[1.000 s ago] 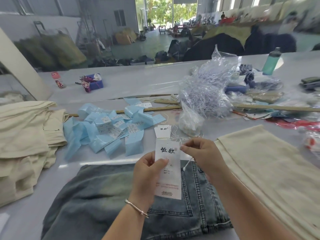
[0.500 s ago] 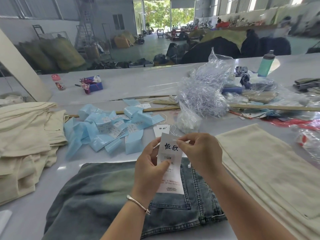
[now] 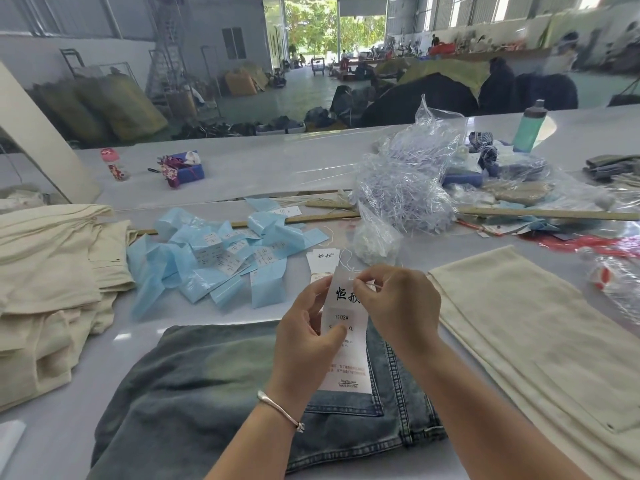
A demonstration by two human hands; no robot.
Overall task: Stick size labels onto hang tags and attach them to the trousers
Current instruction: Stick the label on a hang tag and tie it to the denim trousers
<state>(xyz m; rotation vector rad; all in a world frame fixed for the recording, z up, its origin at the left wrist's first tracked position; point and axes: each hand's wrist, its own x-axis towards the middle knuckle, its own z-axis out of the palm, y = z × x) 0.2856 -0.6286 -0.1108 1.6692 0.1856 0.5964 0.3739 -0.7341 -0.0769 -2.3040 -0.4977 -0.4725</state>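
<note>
Left hand [image 3: 304,344] grips hang tag [image 3: 346,344] reading "1103#", "XL", "MADE IN CHINA"; right hand [image 3: 398,306] fingers pinch, seemingly, string [image 3: 346,261].

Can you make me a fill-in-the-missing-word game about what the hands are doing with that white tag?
1. The left hand holds a white hang tag whose printed size reads ____.
2. The right hand pinches a thin white ____ at the top of the tag.
3. Under both hands lie blue denim ____.
4. The backing strips heaped left of the tag are light ____.

Missing words: XL; string; trousers; blue
</note>
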